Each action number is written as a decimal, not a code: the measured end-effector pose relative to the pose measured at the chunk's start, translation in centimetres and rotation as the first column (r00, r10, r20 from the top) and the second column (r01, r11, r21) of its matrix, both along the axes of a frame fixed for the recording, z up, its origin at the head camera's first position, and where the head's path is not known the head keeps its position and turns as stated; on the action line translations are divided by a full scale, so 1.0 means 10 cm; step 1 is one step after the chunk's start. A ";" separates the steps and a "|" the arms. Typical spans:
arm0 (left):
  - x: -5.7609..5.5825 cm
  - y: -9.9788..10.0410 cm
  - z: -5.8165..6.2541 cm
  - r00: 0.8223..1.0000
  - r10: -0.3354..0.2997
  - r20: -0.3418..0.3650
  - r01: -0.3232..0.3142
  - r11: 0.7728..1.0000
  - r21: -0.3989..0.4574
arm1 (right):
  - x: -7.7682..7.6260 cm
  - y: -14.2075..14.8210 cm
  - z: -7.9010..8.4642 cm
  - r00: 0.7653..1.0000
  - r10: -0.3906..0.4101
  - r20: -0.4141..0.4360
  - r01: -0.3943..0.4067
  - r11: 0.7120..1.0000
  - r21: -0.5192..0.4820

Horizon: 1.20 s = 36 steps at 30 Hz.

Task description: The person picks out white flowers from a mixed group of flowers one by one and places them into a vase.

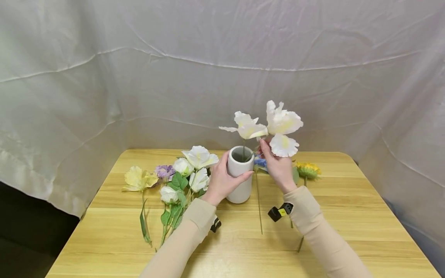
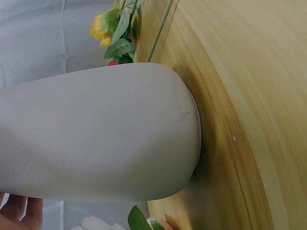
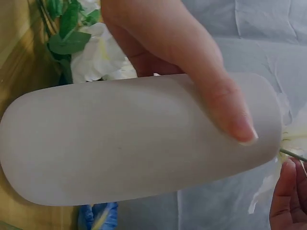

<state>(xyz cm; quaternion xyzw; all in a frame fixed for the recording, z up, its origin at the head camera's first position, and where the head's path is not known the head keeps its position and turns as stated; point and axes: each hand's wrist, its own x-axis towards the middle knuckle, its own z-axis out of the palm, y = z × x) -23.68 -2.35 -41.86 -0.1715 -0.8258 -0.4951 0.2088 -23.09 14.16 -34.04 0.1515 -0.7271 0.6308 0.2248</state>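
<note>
A white cylindrical vase (image 1: 240,192) stands upright on the table. My left hand (image 1: 222,180) grips its upper side, with the thumb lying across the front, as the right wrist view shows on the vase (image 3: 120,148). One white flower (image 1: 247,128) leans over the vase's mouth, its stem reaching down inside. My right hand (image 1: 279,169) pinches the stem of a second white flower (image 1: 284,122) just right of the rim. This stem slants into the mouth. In the right wrist view, the right hand's fingertips (image 3: 287,179) are close to the green stem (image 3: 292,154).
Left of the vase lie white flowers (image 1: 199,157) with green leaves, a purple flower (image 1: 165,172) and a yellow flower (image 1: 137,178). A blue flower (image 1: 260,163) lies behind the right hand, and a sunflower (image 1: 308,170) lies farther right. Grey cloth (image 1: 208,92) hangs behind the table.
</note>
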 end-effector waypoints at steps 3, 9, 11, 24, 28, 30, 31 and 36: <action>0.00 0.00 0.00 1.000 -0.010 0.005 0.010 1.000 0.005 | 0.05 -0.03 0.05 0.998 -0.061 -0.010 0.061 0.991 0.116; 0.00 0.01 -0.01 1.000 -0.015 -0.010 0.015 1.000 0.006 | -0.05 0.02 -0.13 0.983 -0.178 -0.049 0.184 0.920 0.347; 0.00 0.00 -0.01 1.000 -0.017 -0.014 0.017 1.000 0.008 | -0.05 0.04 -0.17 0.990 -0.138 -0.037 0.142 0.932 0.332; 0.00 0.00 -0.01 1.000 -0.001 0.020 0.001 1.000 -0.008 | -0.07 0.02 -0.17 0.997 -0.065 0.051 0.042 0.931 0.362; 0.00 0.01 0.00 1.000 -0.005 0.019 0.005 1.000 -0.004 | -0.01 -0.02 -0.11 0.995 -0.098 0.011 0.091 0.958 0.272; 0.00 0.01 0.00 1.000 -0.007 0.017 0.007 1.000 -0.002 | 0.05 -0.04 -0.06 0.993 -0.117 -0.011 0.116 0.968 0.223; 0.00 0.01 0.00 1.000 -0.008 0.016 0.008 1.000 0.000 | 0.08 -0.05 -0.03 0.993 -0.120 -0.019 0.121 0.972 0.199; 0.00 0.00 -0.01 1.000 -0.003 0.011 0.003 1.000 0.001 | 0.13 -0.07 0.04 0.993 -0.113 0.036 0.108 0.988 0.106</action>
